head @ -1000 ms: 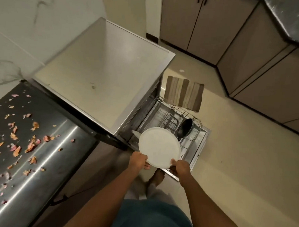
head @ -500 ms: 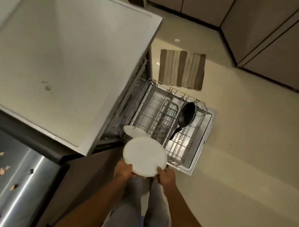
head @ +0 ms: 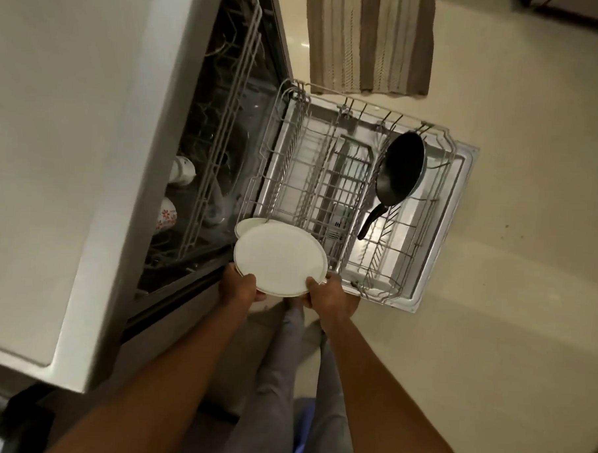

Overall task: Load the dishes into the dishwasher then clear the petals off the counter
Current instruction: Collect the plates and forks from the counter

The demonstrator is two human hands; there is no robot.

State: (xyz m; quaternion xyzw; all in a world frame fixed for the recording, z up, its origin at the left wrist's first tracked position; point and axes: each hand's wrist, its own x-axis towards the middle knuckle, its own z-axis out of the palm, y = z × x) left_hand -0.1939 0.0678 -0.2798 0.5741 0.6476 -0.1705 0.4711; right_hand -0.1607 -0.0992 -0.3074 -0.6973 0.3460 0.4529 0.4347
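I hold a white round plate (head: 279, 258) flat by its near edge, my left hand (head: 241, 286) on one side and my right hand (head: 329, 295) on the other. It hovers over the near left corner of the pulled-out lower rack (head: 327, 179) of the open dishwasher (head: 227, 120). A second white plate (head: 248, 225) shows just beyond it, partly hidden. A black frying pan (head: 399, 172) leans in the rack's right side.
The dishwasher's pale top (head: 72, 130) fills the left. A flowered cup (head: 166, 215) and a white cup (head: 183, 170) sit in the upper rack. A striped mat (head: 369, 41) lies on the floor beyond the open door (head: 441, 232). My legs stand below.
My head has leaned forward and down, so the petal-strewn counter has left the view. The plate in both hands has come lower and closer to the rack's near left corner.
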